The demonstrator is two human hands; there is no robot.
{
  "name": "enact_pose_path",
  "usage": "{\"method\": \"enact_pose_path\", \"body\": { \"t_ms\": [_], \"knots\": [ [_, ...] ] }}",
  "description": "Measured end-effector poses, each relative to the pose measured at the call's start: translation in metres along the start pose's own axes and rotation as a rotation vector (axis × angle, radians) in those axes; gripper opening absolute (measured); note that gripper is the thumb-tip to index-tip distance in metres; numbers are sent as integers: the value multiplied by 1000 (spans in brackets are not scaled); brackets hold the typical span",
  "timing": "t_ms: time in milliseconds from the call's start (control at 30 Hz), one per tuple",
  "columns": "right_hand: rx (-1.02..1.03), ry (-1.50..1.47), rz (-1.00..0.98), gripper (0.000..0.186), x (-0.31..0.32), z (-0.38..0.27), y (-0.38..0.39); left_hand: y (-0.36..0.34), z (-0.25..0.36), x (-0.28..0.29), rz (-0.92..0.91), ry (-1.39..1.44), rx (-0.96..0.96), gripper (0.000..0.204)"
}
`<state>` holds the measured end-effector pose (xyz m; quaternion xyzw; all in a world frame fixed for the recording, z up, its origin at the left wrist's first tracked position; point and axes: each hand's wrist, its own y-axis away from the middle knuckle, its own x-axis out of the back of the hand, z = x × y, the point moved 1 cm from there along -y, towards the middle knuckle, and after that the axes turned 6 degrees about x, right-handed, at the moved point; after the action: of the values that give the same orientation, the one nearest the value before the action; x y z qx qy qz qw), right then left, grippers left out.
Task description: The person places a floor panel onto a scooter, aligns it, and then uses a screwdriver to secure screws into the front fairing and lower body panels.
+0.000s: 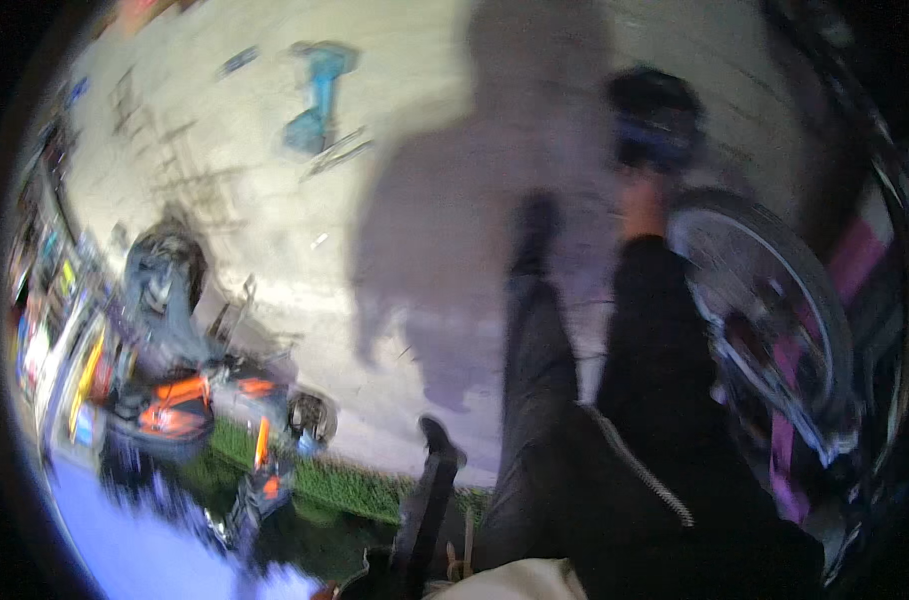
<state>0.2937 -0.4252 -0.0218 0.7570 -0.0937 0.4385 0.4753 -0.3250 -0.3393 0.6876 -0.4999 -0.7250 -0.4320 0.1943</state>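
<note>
My right arm, in a black sleeve, stretches forward over the floor. At its end my right hand (pixel 643 203) is closed on a dark rounded object (pixel 657 118) with a bluish part; blur hides its kind. The fingers are mostly covered by that object. A spoked bicycle wheel (pixel 765 290) lies close beside the forearm on the right. Farther off to the left, a teal cordless drill (pixel 323 95) rests on the pale floor, with thin rod-like pieces (pixel 340 152) next to it. My left hand is out of sight.
The concrete floor (pixel 425 60) carries my shadow. My dark-trousered leg (pixel 540 370) is left of the arm. At left stands a motorcycle (pixel 180 400) with orange parts, near a grass strip (pixel 355 490). Pink strips (pixel 860 262) are at right. A small blue item (pixel 239 60) lies far left.
</note>
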Motion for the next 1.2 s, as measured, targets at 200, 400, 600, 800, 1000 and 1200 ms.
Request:
{"method": "enact_pose_path", "body": {
  "t_ms": [200, 400, 600, 800, 1000, 1200],
  "knots": [
    [-101, -1213, 357, 42, 69, -28, -10, -99, -82, 12, -216, -28, -116, 28],
    [-264, -1693, 276, 24, 152, -185, 90, -236, -149, -18, -397, 141, -269, 37],
    [-37, -1516, 248, 15, 183, -341, 268, -443, -184, -44, -519, 415, -344, 35],
    [78, -1442, 31, 15, 141, -498, 446, -566, -161, -18, -540, 748, -397, 29],
    [167, -1283, -346, 9, 19, -628, 573, -657, -116, 52, -455, 1132, -313, 23],
    [241, -1165, -619, 2, -87, -744, 675, -746, -59, 101, -469, 1355, -376, 19]
  ]
}}
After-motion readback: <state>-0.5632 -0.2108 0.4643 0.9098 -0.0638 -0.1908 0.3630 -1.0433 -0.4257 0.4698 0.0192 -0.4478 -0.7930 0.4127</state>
